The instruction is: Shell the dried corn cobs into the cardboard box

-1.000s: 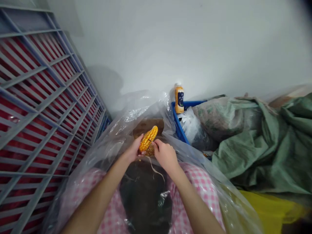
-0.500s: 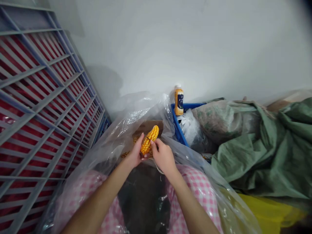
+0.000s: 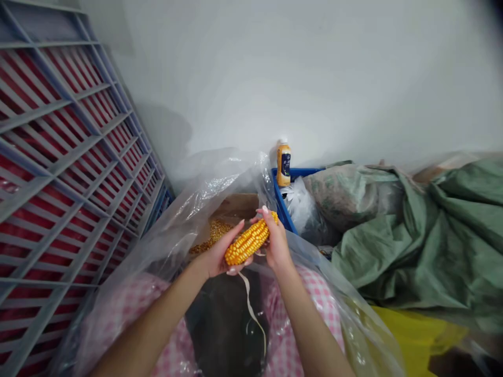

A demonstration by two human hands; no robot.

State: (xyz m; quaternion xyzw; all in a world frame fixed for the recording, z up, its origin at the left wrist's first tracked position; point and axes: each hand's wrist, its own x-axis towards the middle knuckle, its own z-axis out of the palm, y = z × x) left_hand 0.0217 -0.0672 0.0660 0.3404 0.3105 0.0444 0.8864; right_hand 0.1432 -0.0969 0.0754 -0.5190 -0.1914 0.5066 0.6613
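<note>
**Dried corn cob**: stiff, light, firm to grip along its length.
**Left hand**: partly closed, cradling the near end.
**Right hand**: curled around the far end.

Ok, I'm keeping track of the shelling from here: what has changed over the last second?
The ear of dried corn has swung from steeply tilted to lying lower across the hands, the left hand under one end, the right hand gripping the other. More loose kernels show beyond. The sauce bottle and blue crate stayed put.

Loose corn kernels lie on brown cardboard within clear plastic sheeting
</note>
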